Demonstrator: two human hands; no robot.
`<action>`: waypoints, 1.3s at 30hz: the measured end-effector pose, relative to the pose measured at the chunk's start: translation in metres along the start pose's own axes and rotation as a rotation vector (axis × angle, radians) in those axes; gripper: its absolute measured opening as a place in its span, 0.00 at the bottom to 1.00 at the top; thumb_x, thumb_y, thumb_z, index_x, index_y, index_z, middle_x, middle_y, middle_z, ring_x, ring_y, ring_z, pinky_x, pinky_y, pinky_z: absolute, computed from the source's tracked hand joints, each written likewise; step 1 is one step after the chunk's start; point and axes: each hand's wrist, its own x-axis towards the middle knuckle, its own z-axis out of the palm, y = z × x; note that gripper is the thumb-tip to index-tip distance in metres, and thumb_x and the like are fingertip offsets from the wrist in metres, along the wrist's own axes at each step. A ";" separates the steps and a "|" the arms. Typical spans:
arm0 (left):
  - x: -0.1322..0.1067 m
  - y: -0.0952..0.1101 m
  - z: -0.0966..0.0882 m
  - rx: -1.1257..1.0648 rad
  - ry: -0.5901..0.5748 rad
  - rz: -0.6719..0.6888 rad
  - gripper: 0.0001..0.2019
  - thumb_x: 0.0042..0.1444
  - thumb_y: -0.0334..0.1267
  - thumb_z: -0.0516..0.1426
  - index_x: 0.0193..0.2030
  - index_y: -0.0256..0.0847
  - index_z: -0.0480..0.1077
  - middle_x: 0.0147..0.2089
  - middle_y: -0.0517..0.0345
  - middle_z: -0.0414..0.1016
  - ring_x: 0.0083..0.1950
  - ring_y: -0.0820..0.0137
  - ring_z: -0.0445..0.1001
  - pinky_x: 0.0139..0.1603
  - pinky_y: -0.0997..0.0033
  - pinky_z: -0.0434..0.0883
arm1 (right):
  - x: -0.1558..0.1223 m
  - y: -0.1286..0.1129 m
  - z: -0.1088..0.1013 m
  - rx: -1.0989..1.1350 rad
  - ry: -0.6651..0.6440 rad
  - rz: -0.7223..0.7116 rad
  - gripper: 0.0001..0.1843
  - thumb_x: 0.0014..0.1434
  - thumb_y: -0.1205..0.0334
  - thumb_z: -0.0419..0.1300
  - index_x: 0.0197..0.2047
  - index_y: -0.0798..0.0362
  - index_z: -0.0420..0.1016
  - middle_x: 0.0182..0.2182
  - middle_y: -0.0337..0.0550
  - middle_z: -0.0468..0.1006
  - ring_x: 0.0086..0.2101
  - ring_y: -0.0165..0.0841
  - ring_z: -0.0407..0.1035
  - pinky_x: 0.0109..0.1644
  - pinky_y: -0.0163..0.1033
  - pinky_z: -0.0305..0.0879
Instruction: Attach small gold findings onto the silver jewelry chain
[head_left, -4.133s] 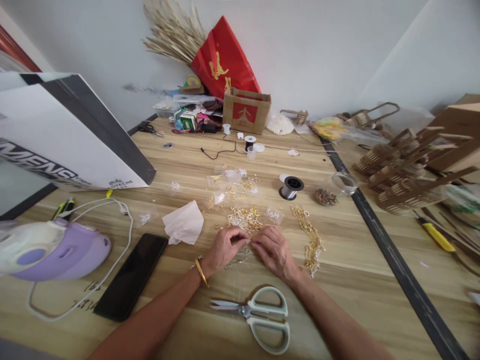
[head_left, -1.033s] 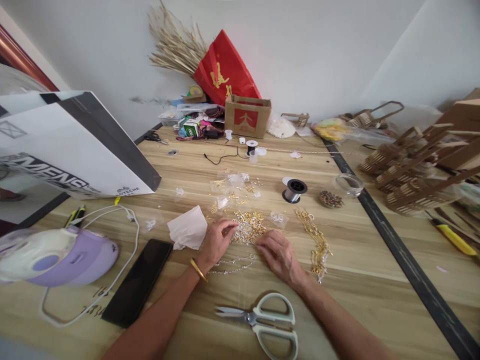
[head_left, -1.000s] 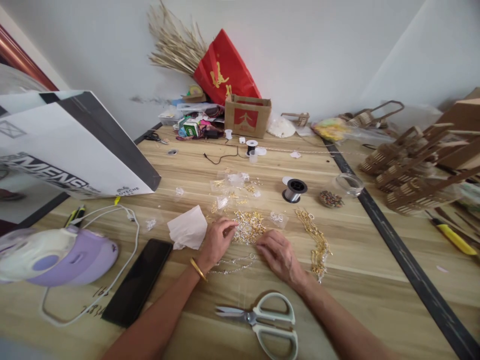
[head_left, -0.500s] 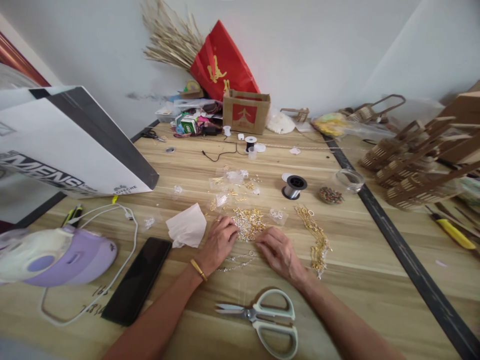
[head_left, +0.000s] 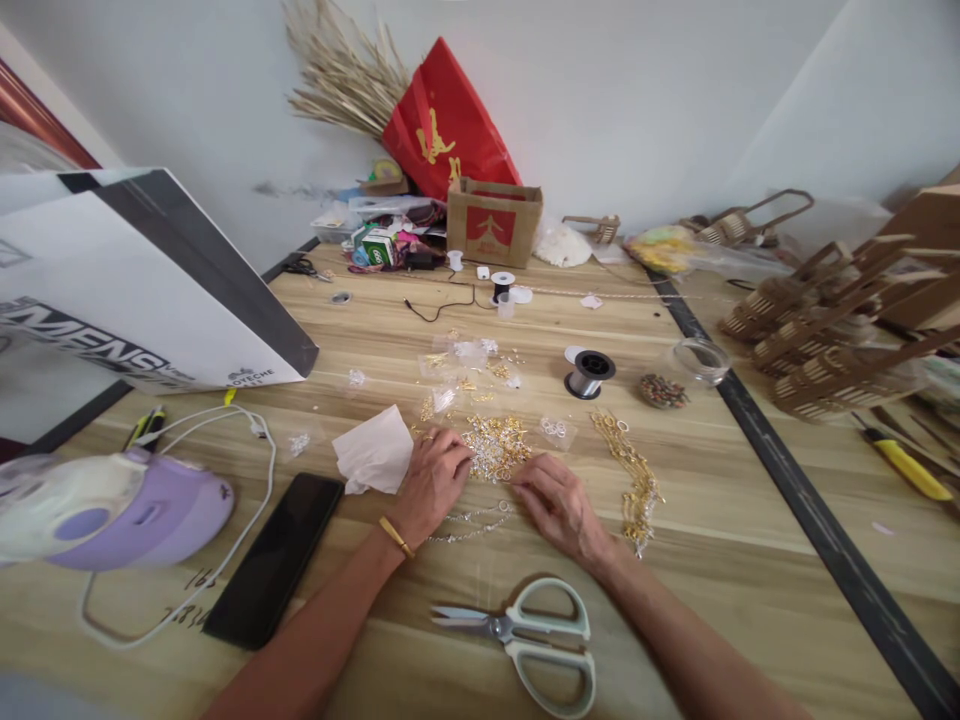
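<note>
My left hand [head_left: 433, 478] rests at the left edge of a pile of small gold and silver jewellery pieces [head_left: 497, 447]. Its fingers are curled together, and whatever lies between the fingertips is hidden. At the pile's lower right, my right hand [head_left: 555, 502] has thumb and forefinger pressed together; anything in that pinch is too small to name. A silver chain [head_left: 476, 528] with a ring at one end lies between the hands, partly behind my left hand. Gold chains [head_left: 634, 480] lie in a bunch to the right. Closer to me are scissors [head_left: 517, 630] with pale handles, blades apart.
Left of my hands are a white tissue [head_left: 373, 450], a black phone [head_left: 276, 560] and a purple device [head_left: 150, 510] with a white cable. Small bags [head_left: 555, 430], a wire spool [head_left: 589, 373] and a jar of beads [head_left: 664, 388] stand beyond. A large white box [head_left: 150, 290] rises at left.
My left hand has drawn slightly left, away from the pile, with its fingers still curled. My right hand has stayed nearly in place.
</note>
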 end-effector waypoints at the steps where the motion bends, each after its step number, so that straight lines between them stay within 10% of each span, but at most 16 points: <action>1: 0.000 -0.001 0.000 -0.004 0.011 -0.005 0.05 0.57 0.30 0.57 0.34 0.42 0.74 0.38 0.56 0.72 0.44 0.63 0.67 0.48 0.59 0.65 | 0.000 0.000 0.000 0.002 0.000 0.002 0.06 0.64 0.67 0.53 0.39 0.52 0.72 0.33 0.45 0.75 0.35 0.34 0.68 0.38 0.41 0.68; 39: 0.002 -0.007 0.001 -0.084 0.048 -0.018 0.15 0.58 0.25 0.53 0.42 0.45 0.77 0.38 0.54 0.71 0.44 0.63 0.66 0.49 0.58 0.65 | -0.001 0.002 0.001 0.002 -0.011 0.010 0.06 0.64 0.68 0.53 0.40 0.51 0.72 0.33 0.45 0.75 0.35 0.35 0.69 0.39 0.41 0.68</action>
